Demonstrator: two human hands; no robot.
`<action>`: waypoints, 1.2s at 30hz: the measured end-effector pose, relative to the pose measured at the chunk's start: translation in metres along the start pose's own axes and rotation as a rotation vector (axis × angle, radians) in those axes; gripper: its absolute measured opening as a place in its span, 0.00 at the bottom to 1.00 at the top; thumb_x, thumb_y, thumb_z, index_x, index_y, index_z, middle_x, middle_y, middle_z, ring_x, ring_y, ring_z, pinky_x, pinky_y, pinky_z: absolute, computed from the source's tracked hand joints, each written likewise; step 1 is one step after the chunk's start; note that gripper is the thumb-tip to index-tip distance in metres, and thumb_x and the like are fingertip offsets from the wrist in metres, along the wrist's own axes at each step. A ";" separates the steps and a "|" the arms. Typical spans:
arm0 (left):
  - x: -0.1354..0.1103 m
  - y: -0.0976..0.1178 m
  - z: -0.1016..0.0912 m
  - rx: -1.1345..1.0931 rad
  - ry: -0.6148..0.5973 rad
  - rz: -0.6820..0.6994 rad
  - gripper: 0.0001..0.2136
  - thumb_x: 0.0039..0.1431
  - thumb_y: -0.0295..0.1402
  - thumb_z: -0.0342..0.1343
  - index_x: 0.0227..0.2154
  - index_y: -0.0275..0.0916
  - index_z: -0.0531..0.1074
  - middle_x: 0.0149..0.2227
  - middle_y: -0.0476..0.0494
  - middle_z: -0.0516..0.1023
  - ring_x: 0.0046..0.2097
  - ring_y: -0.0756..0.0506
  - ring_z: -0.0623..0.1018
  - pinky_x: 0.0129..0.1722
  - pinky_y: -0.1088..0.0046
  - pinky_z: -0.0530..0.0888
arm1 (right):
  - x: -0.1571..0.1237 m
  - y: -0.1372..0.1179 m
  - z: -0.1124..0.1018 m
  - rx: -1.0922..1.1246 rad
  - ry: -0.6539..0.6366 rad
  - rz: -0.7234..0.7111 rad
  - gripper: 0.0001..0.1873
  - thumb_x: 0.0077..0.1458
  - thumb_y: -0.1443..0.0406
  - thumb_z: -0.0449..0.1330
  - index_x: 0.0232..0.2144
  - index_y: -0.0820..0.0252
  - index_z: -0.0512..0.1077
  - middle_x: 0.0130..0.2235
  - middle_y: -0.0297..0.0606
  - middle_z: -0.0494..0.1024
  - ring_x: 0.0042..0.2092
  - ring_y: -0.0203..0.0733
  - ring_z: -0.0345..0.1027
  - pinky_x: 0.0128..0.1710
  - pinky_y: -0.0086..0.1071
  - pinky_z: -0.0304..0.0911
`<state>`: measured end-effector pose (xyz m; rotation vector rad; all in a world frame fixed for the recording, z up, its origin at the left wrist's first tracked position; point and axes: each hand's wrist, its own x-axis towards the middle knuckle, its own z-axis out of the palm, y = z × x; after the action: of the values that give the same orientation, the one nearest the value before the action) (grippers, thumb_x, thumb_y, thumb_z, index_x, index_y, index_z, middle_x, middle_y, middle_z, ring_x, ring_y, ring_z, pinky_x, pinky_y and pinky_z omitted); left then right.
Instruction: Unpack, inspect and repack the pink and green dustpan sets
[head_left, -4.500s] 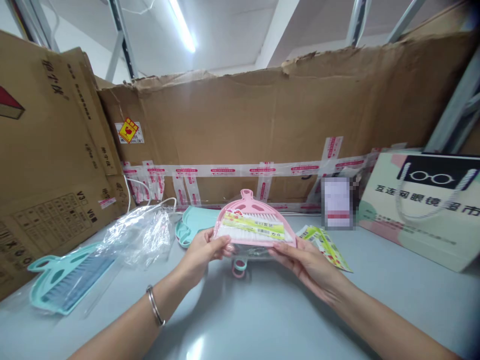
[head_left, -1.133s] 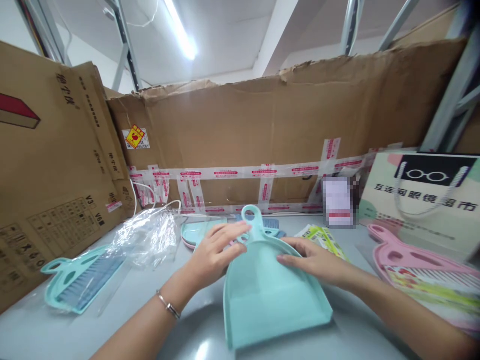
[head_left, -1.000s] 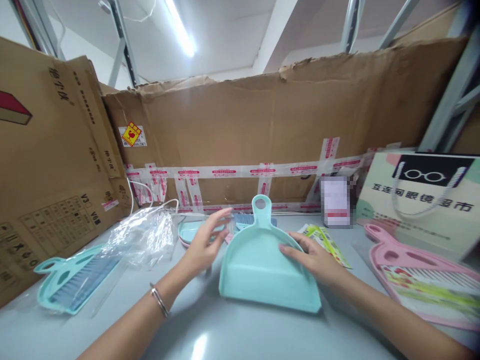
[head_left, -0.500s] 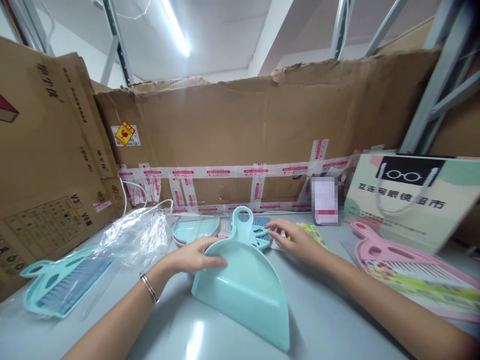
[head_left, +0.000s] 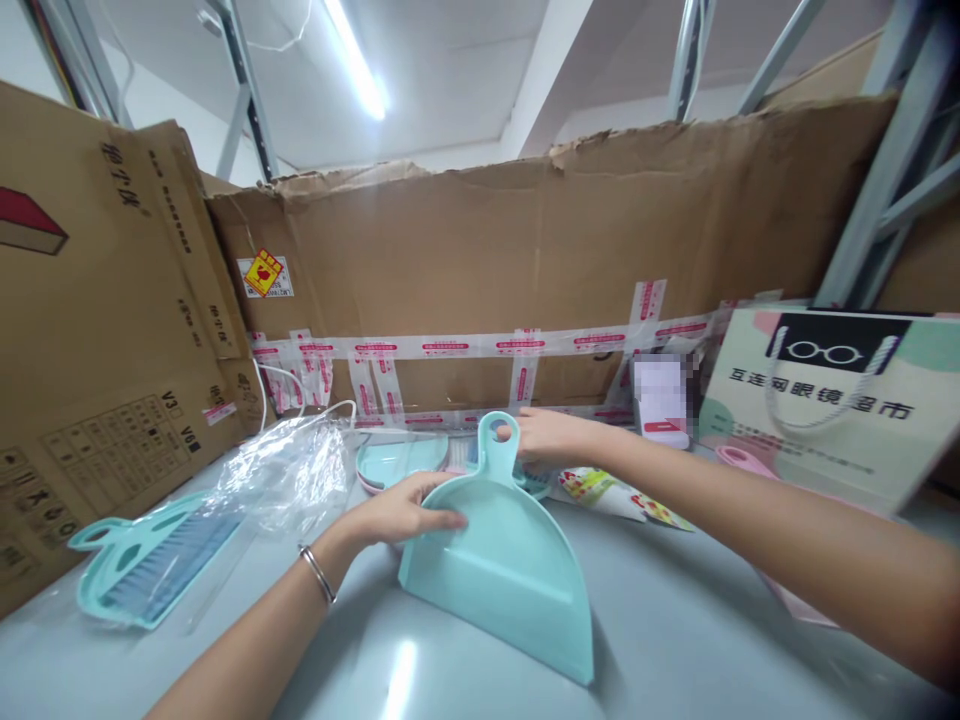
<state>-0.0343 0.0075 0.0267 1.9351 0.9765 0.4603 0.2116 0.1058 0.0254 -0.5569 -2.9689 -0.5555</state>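
Gripping dustpan [head_left: 510, 570] by left edge amid broad tabletop [head_left: 345, 655] with left hand [head_left: 396, 513]; extending right hand [head_left: 555, 438] behind handle [head_left: 493, 466], finger closure unclear.

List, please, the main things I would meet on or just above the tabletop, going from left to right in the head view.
Plastic-wrapped dustpan-and-brush set → crumpled clear plastic bag → left hand → turquoise dustpan it grips → pixelated phone-like object → bag with printed eyeglasses.
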 end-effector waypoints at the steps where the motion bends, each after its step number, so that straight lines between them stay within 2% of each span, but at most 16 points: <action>1: 0.000 0.001 0.000 -0.019 0.001 -0.006 0.16 0.49 0.39 0.57 0.41 0.40 0.72 0.40 0.47 0.74 0.43 0.44 0.72 0.41 0.70 0.69 | -0.005 0.005 -0.006 0.007 0.039 0.003 0.10 0.45 0.70 0.58 0.33 0.57 0.73 0.39 0.40 0.73 0.38 0.40 0.65 0.38 0.34 0.56; 3: 0.000 0.002 0.001 -0.055 0.004 -0.028 0.17 0.49 0.38 0.57 0.42 0.41 0.72 0.41 0.47 0.75 0.43 0.44 0.72 0.41 0.71 0.69 | -0.017 0.016 -0.022 0.115 0.230 0.073 0.10 0.46 0.68 0.58 0.34 0.58 0.72 0.42 0.43 0.72 0.40 0.42 0.66 0.40 0.37 0.58; 7: 0.001 0.000 0.007 -0.132 0.039 -0.088 0.20 0.48 0.37 0.57 0.47 0.42 0.69 0.42 0.46 0.75 0.44 0.44 0.72 0.42 0.70 0.69 | -0.048 0.025 -0.063 0.533 0.743 0.386 0.11 0.48 0.62 0.59 0.37 0.57 0.70 0.45 0.41 0.73 0.45 0.43 0.66 0.45 0.39 0.61; 10: 0.004 -0.005 0.011 -0.205 0.100 -0.131 0.22 0.49 0.37 0.56 0.49 0.42 0.67 0.43 0.45 0.75 0.44 0.43 0.73 0.43 0.68 0.70 | -0.069 0.017 -0.093 0.796 1.025 0.579 0.10 0.47 0.61 0.62 0.33 0.54 0.69 0.39 0.36 0.76 0.39 0.41 0.70 0.39 0.37 0.65; 12: 0.007 -0.010 0.013 -0.234 0.154 -0.124 0.23 0.50 0.36 0.55 0.51 0.42 0.65 0.44 0.45 0.75 0.45 0.43 0.73 0.44 0.67 0.70 | -0.080 0.006 -0.109 0.910 1.133 0.662 0.09 0.45 0.60 0.63 0.31 0.52 0.69 0.33 0.32 0.77 0.31 0.37 0.70 0.31 0.32 0.66; 14: 0.009 -0.012 0.015 -0.237 0.206 -0.089 0.23 0.51 0.36 0.54 0.52 0.44 0.64 0.47 0.46 0.73 0.48 0.43 0.72 0.47 0.67 0.68 | -0.084 -0.009 -0.118 1.041 1.088 0.721 0.10 0.43 0.58 0.64 0.30 0.50 0.70 0.26 0.31 0.75 0.24 0.35 0.67 0.22 0.29 0.62; 16: 0.011 -0.012 0.018 -0.242 0.254 -0.053 0.22 0.53 0.37 0.53 0.53 0.47 0.63 0.52 0.48 0.70 0.51 0.43 0.69 0.50 0.66 0.67 | -0.080 -0.029 -0.119 1.204 0.860 0.734 0.11 0.42 0.56 0.65 0.28 0.52 0.70 0.21 0.29 0.71 0.19 0.32 0.62 0.16 0.27 0.57; 18: 0.012 -0.011 0.021 -0.259 0.298 -0.018 0.21 0.55 0.40 0.52 0.52 0.50 0.63 0.56 0.51 0.65 0.55 0.42 0.66 0.53 0.66 0.64 | -0.065 -0.053 -0.109 1.330 0.576 0.721 0.13 0.41 0.55 0.65 0.26 0.56 0.70 0.18 0.28 0.68 0.18 0.31 0.60 0.16 0.26 0.56; 19: 0.012 -0.010 0.023 -0.272 0.314 -0.003 0.20 0.55 0.42 0.51 0.52 0.51 0.64 0.57 0.52 0.64 0.56 0.42 0.65 0.54 0.65 0.63 | -0.056 -0.064 -0.100 1.359 0.477 0.725 0.14 0.41 0.55 0.64 0.27 0.57 0.69 0.19 0.29 0.69 0.19 0.32 0.61 0.18 0.27 0.57; 20: 0.013 -0.009 0.024 -0.286 0.325 0.013 0.19 0.56 0.44 0.49 0.52 0.51 0.64 0.58 0.52 0.63 0.57 0.42 0.64 0.55 0.65 0.62 | -0.045 -0.074 -0.089 1.374 0.448 0.743 0.14 0.43 0.55 0.63 0.28 0.57 0.69 0.23 0.31 0.71 0.22 0.32 0.63 0.21 0.27 0.59; 22: 0.014 -0.007 0.027 -0.312 0.332 0.048 0.20 0.58 0.47 0.45 0.51 0.50 0.64 0.57 0.50 0.64 0.57 0.42 0.64 0.55 0.64 0.62 | -0.026 -0.089 -0.064 1.303 0.476 0.784 0.13 0.46 0.55 0.60 0.29 0.58 0.68 0.28 0.33 0.72 0.28 0.36 0.65 0.27 0.31 0.61; 23: 0.014 -0.006 0.029 -0.311 0.334 0.066 0.20 0.58 0.47 0.44 0.51 0.49 0.65 0.57 0.48 0.64 0.57 0.42 0.64 0.55 0.63 0.63 | -0.018 -0.093 -0.051 1.188 0.542 0.815 0.12 0.46 0.55 0.59 0.27 0.58 0.67 0.28 0.33 0.71 0.31 0.38 0.65 0.31 0.33 0.62; 26: 0.015 -0.007 0.032 -0.221 0.362 0.124 0.22 0.55 0.45 0.51 0.51 0.45 0.64 0.56 0.45 0.65 0.57 0.42 0.64 0.56 0.64 0.62 | -0.006 -0.094 -0.021 0.851 0.745 0.925 0.12 0.46 0.55 0.58 0.26 0.58 0.67 0.33 0.35 0.66 0.38 0.42 0.62 0.40 0.38 0.59; 28: 0.017 -0.008 0.035 -0.143 0.389 0.149 0.23 0.53 0.42 0.54 0.52 0.44 0.63 0.56 0.45 0.65 0.56 0.42 0.65 0.56 0.64 0.61 | -0.004 -0.092 -0.012 0.784 0.811 0.962 0.12 0.46 0.55 0.58 0.28 0.57 0.68 0.35 0.37 0.64 0.39 0.43 0.61 0.42 0.39 0.58; 33: 0.019 -0.011 0.043 -0.093 0.395 0.201 0.20 0.57 0.42 0.50 0.51 0.41 0.63 0.54 0.42 0.67 0.55 0.42 0.66 0.56 0.63 0.61 | -0.005 -0.088 -0.008 0.841 0.872 0.916 0.14 0.46 0.56 0.58 0.33 0.55 0.61 0.36 0.37 0.66 0.36 0.41 0.62 0.40 0.37 0.60; 36: 0.018 -0.008 0.045 -0.093 0.407 0.211 0.19 0.58 0.42 0.47 0.50 0.40 0.64 0.53 0.42 0.68 0.55 0.42 0.66 0.55 0.64 0.62 | -0.010 -0.085 -0.008 1.134 0.784 0.931 0.21 0.44 0.53 0.60 0.37 0.54 0.59 0.34 0.35 0.70 0.34 0.41 0.66 0.36 0.36 0.63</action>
<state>0.0022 -0.0005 -0.0055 1.9050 0.9833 1.0339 0.1902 0.0252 0.0027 -1.0544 -1.5656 0.7565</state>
